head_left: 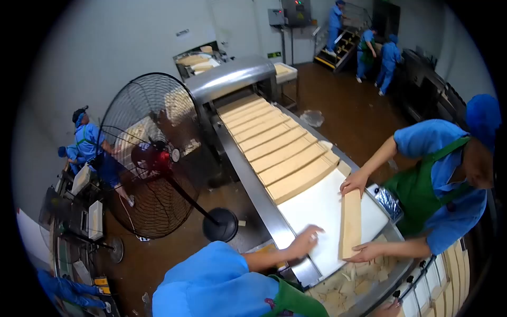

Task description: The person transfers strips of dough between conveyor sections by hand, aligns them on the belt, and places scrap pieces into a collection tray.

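My left hand (305, 242) hovers over the white conveyor belt (303, 214), blurred by motion, its fingers apart and holding nothing. At the bottom edge, part of my right hand (390, 308) shows beside a rack of long pale slabs (454, 274); its fingers are mostly cut off. Across the belt, a co-worker's hands (355, 182) hold a long pale-yellow slab (350, 224) at both ends. Behind it, a row of similar slabs (280, 153) lies crosswise on the belt.
A metal tray of broken scraps (348, 282) sits under the belt's end. A large black fan (153, 156) stands left of the conveyor. A metal machine hood (232, 76) spans the far end. Other people (390, 61) in blue stand farther off.
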`<state>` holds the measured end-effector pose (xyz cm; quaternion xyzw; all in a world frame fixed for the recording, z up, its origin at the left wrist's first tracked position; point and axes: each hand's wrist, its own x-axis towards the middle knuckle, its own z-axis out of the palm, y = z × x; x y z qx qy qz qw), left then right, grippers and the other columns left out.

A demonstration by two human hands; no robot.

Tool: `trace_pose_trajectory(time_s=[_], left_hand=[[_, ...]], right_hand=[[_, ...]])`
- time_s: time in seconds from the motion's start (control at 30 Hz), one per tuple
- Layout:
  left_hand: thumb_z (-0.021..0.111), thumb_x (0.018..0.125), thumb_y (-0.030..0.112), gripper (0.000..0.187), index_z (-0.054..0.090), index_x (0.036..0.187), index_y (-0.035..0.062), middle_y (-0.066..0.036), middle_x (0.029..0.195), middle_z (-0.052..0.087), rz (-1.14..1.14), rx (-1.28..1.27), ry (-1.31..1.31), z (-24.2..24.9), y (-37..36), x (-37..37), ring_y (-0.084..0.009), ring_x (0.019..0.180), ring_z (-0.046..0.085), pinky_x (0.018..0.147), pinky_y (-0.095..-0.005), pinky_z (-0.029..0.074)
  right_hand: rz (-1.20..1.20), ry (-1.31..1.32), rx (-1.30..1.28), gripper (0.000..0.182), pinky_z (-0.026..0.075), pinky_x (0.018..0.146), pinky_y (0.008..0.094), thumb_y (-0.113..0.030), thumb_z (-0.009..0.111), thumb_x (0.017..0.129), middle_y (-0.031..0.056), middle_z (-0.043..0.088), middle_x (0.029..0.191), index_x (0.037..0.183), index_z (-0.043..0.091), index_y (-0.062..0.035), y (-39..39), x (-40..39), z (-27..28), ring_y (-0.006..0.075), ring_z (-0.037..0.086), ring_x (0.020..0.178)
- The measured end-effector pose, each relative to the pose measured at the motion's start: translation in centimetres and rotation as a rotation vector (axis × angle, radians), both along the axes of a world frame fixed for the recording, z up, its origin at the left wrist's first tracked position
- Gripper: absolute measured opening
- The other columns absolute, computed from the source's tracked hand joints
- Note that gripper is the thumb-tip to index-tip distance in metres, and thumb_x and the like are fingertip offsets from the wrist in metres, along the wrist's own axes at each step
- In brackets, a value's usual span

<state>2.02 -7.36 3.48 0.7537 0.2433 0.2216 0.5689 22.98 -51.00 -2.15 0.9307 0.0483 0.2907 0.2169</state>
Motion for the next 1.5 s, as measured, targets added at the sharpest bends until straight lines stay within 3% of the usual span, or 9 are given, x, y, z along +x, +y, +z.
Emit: trace_pose_trajectory(time_s=[0.03,0.1,0.3,0.43,0.73,0.93,1.1,1.33,1.5], left_hand=[[0.056,0.080,0.000,0.035,0.053,0.115,0.0050,-0.017,0.117,0.050,0.080,0.084,0.004,-0.8,1.9,-0.6,-0.0317,0.107,0.052,0.096,-0.0360,0.041],[0.064,0.079,0.008,0.042,0.049,0.118,0.0011,-0.022,0.118,0.049,0.271,0.340,0.141,-3.2,5.9,-1.7,-0.0368,0.114,0.047,0.101,-0.0420,0.036],[0.079,0.068,0.024,0.082,0.036,0.132,-0.0031,-0.029,0.131,0.038,0.464,0.432,0.633,-3.5,15.2,-3.5,-0.0441,0.123,0.035,0.103,-0.0464,0.033],[0.081,0.066,0.025,0.087,0.033,0.133,-0.0015,-0.027,0.134,0.032,0.378,0.292,0.679,-3.6,18.6,-2.8,-0.0426,0.123,0.034,0.102,-0.0447,0.034],[0.085,0.060,0.026,0.086,0.037,0.125,-0.0052,-0.027,0.114,0.042,0.236,0.325,0.604,-2.8,19.7,-0.9,-0.0453,0.106,0.045,0.091,-0.0478,0.041],[0.069,0.074,0.050,0.089,0.031,0.130,-0.0076,-0.028,0.117,0.045,0.091,0.460,0.726,-3.8,19.7,-1.2,-0.0423,0.113,0.046,0.098,-0.0532,0.033],[0.066,0.076,0.053,0.094,0.027,0.130,-0.0125,-0.030,0.115,0.045,-0.021,0.391,0.814,-2.7,20.2,-0.6,-0.0428,0.084,0.061,0.065,-0.0484,0.054],[0.076,0.070,0.032,0.080,0.027,0.119,-0.0073,-0.030,0.107,0.042,-0.102,0.241,0.636,-3.6,19.0,-0.5,-0.0477,0.093,0.052,0.079,-0.0528,0.047],[0.077,0.070,0.030,0.077,0.029,0.119,-0.0050,-0.029,0.106,0.041,-0.340,0.263,0.567,-2.2,14.6,1.9,-0.0465,0.094,0.050,0.078,-0.0518,0.047]], right_hand=[[-0.065,-0.008,-0.090,0.045,0.050,0.065,0.0608,-0.032,0.063,0.080,0.0175,0.063,0.103,0.114,0.061,-0.0027,2.4,-1.9,0.8,0.0366,0.063,0.093],[0.750,-0.136,0.668,0.035,0.043,0.087,0.0495,-0.033,0.049,0.092,0.0167,0.053,0.127,0.102,0.065,-0.0035,8.2,-6.5,4.5,0.0329,0.053,0.110],[0.974,0.397,0.838,0.043,0.027,0.097,0.0497,-0.027,0.057,0.078,0.0206,0.051,0.119,0.113,0.052,-0.0015,23.9,-12.7,7.9,0.0386,0.043,0.114],[0.880,0.543,0.772,0.050,0.026,0.099,0.0507,-0.014,0.063,0.074,0.0207,0.044,0.129,0.120,0.050,-0.0022,33.8,-9.1,6.4,0.0382,0.039,0.119],[0.627,0.816,0.597,0.070,0.024,0.104,0.0502,-0.043,0.056,0.086,0.0225,0.027,0.145,0.137,0.036,0.0013,54.4,0.2,2.6,0.0374,0.031,0.129],[0.490,0.962,0.512,0.070,0.028,0.106,0.0449,-0.055,0.046,0.088,0.0198,0.011,0.154,0.145,0.031,-0.0177,65.5,4.2,4.1,0.0360,0.027,0.134],[0.466,0.901,0.501,0.074,0.031,0.105,0.0463,-0.060,0.049,0.084,0.0248,0.024,0.146,0.141,0.037,-0.0145,67.6,5.3,2.3,0.0420,0.037,0.127],[0.132,0.944,0.710,0.085,0.038,0.100,0.0428,-0.043,0.066,0.070,0.0237,0.032,0.139,0.139,0.033,-0.0058,58.9,5.8,5.7,0.0417,0.040,0.121],[-0.142,0.772,0.838,0.088,0.036,0.102,0.0443,-0.042,0.069,0.068,0.0278,0.018,0.146,0.136,0.032,0.0000,47.9,5.3,6.8,0.0409,0.035,0.128]])
